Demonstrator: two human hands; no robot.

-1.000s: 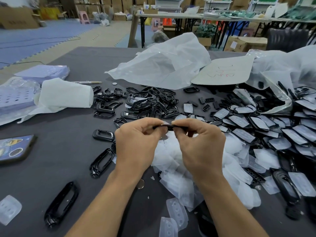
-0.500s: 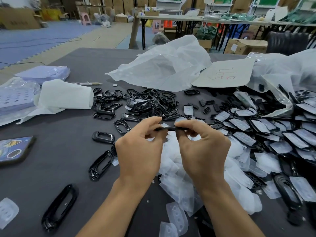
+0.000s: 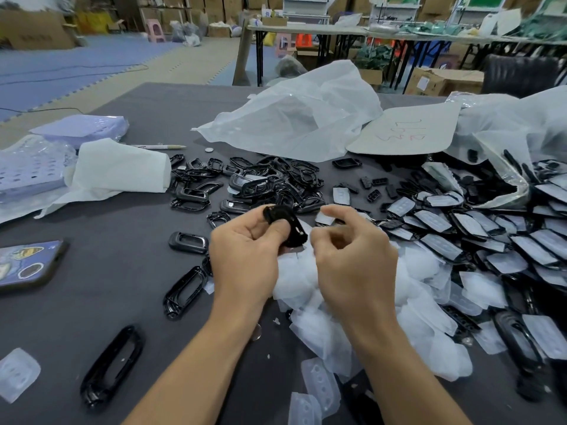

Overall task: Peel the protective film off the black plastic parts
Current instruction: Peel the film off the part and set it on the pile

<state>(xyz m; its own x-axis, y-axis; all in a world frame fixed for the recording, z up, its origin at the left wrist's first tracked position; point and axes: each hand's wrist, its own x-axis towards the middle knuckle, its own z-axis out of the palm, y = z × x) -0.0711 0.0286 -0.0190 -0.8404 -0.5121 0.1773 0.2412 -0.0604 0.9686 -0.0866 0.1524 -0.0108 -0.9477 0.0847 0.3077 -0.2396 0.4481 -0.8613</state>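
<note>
1. The left hand [image 3: 245,243] gripped one black plastic part [image 3: 287,223] between the thumb and the curled fingers. The part was tilted and was held above the desk [image 3: 116,271].
2. The right hand [image 3: 352,259] was just to the right of this part, with curled fingers and the thumb near the index finger. It was blurred, so I cannot tell whether it pinched a film or held nothing.
3. Under both hands, a pile of white peeled films [image 3: 310,271] lay on the desk.
4. Beyond the left hand was a heap of bare black parts [image 3: 276,179].
5. To the right of the right hand, many film-covered parts [image 3: 435,222] lay overlapping.
6. Well to the left of the left hand lay a phone [image 3: 27,265].
</note>
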